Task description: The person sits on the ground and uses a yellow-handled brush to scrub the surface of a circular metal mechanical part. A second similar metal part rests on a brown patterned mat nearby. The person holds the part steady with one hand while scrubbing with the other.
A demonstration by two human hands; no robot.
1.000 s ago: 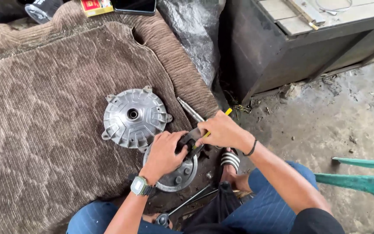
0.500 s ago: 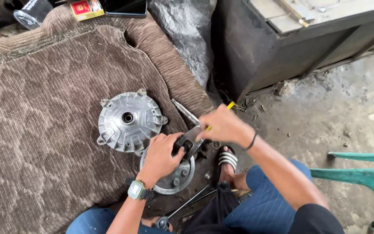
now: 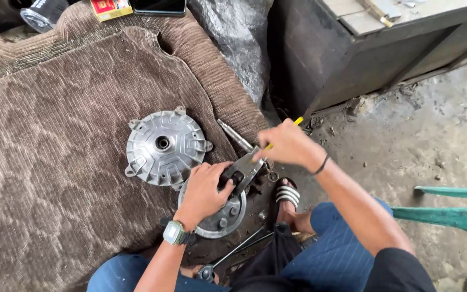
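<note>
My left hand [image 3: 207,186], with a wristwatch, presses down on a round metal brake plate [image 3: 220,219] lying at the edge of the brown carpet [image 3: 55,135]. It grips the curved dark brake shoe [image 3: 244,170] on that plate. My right hand [image 3: 287,145] holds a yellow-handled tool [image 3: 297,121] whose tip points down at the shoe. A silver ribbed hub cover [image 3: 162,146] lies just left of my hands. A short steel axle [image 3: 234,135] lies between the cover and my right hand.
A long wrench [image 3: 233,254] lies by my knees, beside my sandalled foot [image 3: 286,197]. A dark cabinet [image 3: 363,59] stands at upper right, a green chair leg [image 3: 455,213] at right, black plastic sheet [image 3: 233,38] and a small box [image 3: 109,8] at top.
The view has shifted a little. My right hand has moved slightly up and away from my left hand, which stays on the brake shoe and plate.
</note>
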